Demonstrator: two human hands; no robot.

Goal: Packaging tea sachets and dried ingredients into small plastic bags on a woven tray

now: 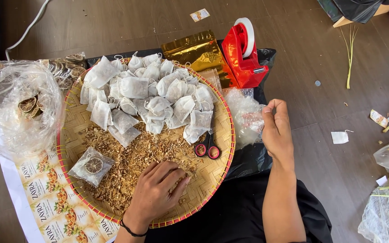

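Left hand (156, 191) pinches loose dried herbs (136, 157) on the tray (223, 148), right hand (275, 130) clamps a small clear bag (247, 118), many filled pouches (154, 96) done, plenty left.

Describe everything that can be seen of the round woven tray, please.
The round woven tray is a flat, shallow basket of light bamboo-like strips with a red-stitched rim. It lies on black plastic over the dark wooden floor. It bears a heap of white drawstring sachets, loose dried shavings, a clear packet with a dried citrus slice and small red-handled scissors. The left hand rests in the shavings.
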